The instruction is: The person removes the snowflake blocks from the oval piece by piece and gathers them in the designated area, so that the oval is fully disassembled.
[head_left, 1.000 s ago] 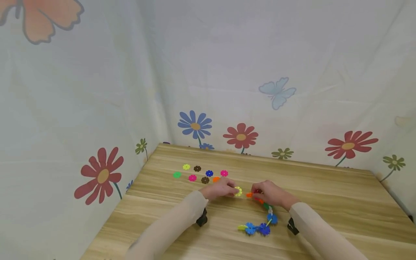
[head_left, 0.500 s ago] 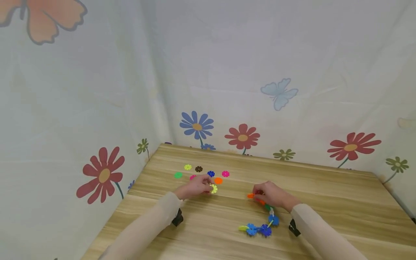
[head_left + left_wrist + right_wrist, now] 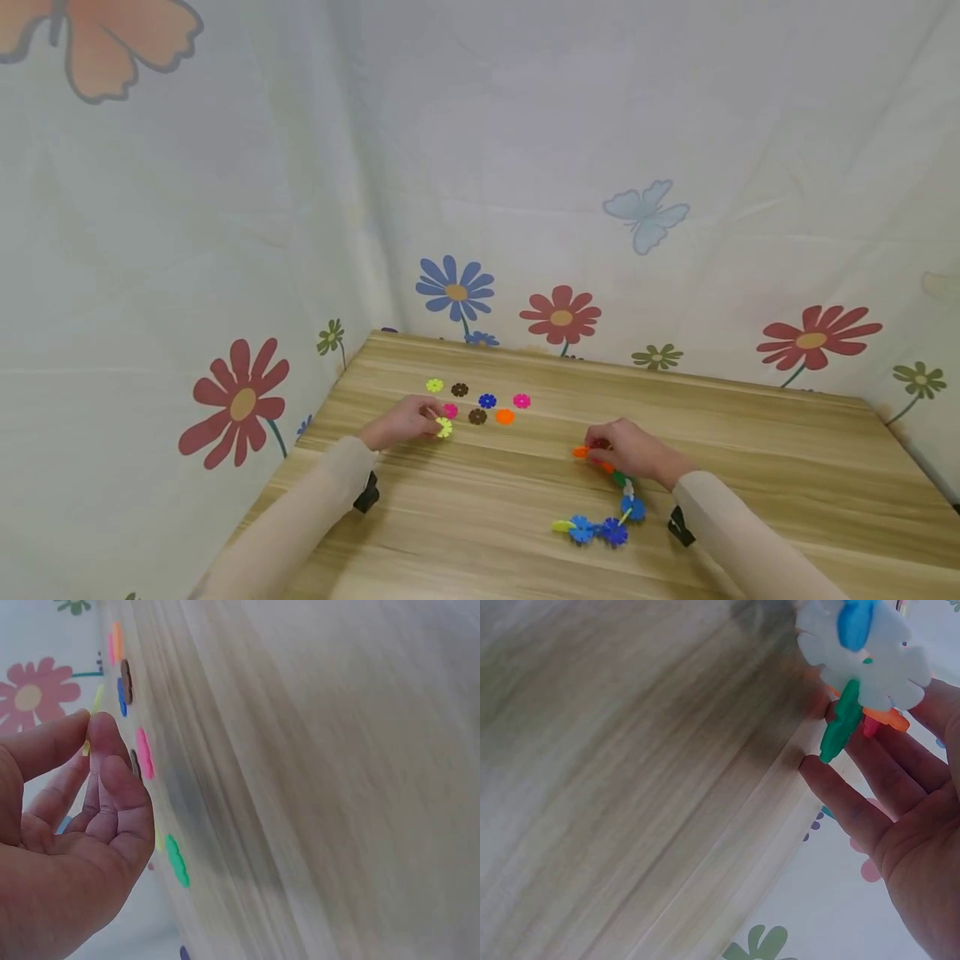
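Between thumb and forefinger my left hand pinches a yellow snowflake disc, held on edge in the left wrist view. It is above the left part of the table, beside a pink disc. My right hand grips the far end of a curved chain of interlocked snowflake discs, near an orange disc. From there the chain bends toward the near side through a blue disc to a yellow one. In the right wrist view a white disc and a green disc show close to the fingers.
Loose discs lie flat on the wooden table at the back left, including brown, blue and orange ones. A green disc appears only in the left wrist view. Patterned cloth hangs behind the table.
My left hand has carried the yellow disc leftward, from close to the chain's end over to the loose discs. The right hand and the chain have stayed nearly still.
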Motion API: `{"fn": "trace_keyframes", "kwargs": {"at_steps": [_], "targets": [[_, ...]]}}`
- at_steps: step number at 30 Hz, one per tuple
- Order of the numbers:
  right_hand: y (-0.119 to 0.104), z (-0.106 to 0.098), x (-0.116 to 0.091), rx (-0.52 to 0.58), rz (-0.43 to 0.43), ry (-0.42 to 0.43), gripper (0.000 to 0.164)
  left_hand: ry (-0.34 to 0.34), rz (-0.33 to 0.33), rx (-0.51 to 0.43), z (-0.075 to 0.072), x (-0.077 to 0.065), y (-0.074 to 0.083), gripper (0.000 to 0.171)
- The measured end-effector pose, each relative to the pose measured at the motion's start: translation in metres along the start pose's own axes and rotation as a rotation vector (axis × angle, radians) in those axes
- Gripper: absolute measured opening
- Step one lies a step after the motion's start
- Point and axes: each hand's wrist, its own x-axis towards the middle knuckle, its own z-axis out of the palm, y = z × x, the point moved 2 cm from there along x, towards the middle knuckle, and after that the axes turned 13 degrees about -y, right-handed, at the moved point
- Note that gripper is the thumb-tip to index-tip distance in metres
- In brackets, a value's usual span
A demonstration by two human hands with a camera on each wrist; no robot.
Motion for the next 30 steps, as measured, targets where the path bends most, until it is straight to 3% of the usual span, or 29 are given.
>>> {"fn": "trace_keyframes", "kwargs": {"at_steps": [14, 25, 30], "targets": [[0.002, 0.002, 0.001, 0.013, 0.005, -0.012, 0.005, 0.058, -0.082, 0.015, -0.012, 0.003, -0.028, 0.018], [0.003, 0.001, 0.000, 0.011, -0.002, -0.005, 0.008, 0.139, -0.147, 0.009, -0.015, 0.007, -0.031, 0.012], [0.001, 0.001, 0.001, 0.015, -0.009, -0.004, 0.005, 0.153, -0.143, -0.011, -0.018, 0.008, -0.028, 0.014]]}}
